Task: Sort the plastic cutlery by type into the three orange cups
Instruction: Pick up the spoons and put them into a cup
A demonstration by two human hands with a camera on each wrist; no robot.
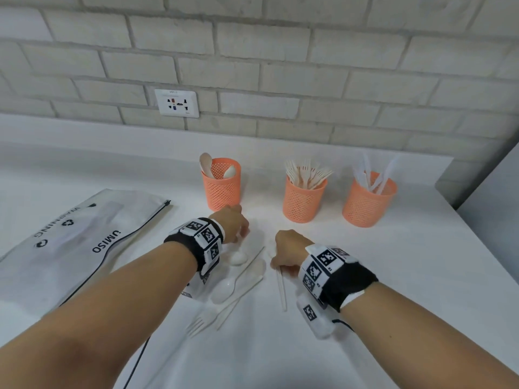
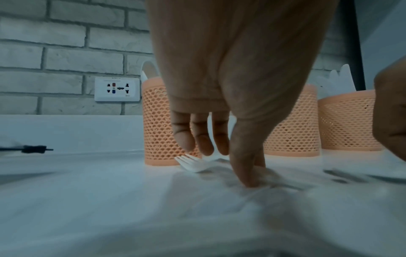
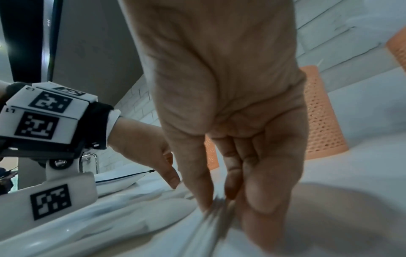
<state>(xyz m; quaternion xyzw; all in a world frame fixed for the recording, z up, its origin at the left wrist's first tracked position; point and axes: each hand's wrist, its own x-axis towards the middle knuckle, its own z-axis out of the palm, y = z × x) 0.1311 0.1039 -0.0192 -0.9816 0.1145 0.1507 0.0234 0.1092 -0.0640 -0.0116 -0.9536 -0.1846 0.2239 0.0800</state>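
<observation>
Three orange cups (image 1: 304, 199) stand apart along the back of the surface (image 1: 393, 276), with open gaps between them; a zip bag (image 1: 70, 234) blocks the left side.

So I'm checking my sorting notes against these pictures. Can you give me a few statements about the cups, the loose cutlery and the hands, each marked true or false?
1. The left cup holds spoons. True.
2. The middle cup holds knives. False: it holds forks; the knives stand in the right cup.
3. Loose cutlery still lies on the counter, including a spoon and a fork. True.
4. The left hand is raised over the left cup. False: it is down at the counter in front of that cup, its fingertips on a white fork handle.
5. The right hand pinches a thin white piece of cutlery at the counter. True.
6. All three cups lie tipped over. False: they stand upright.
</observation>
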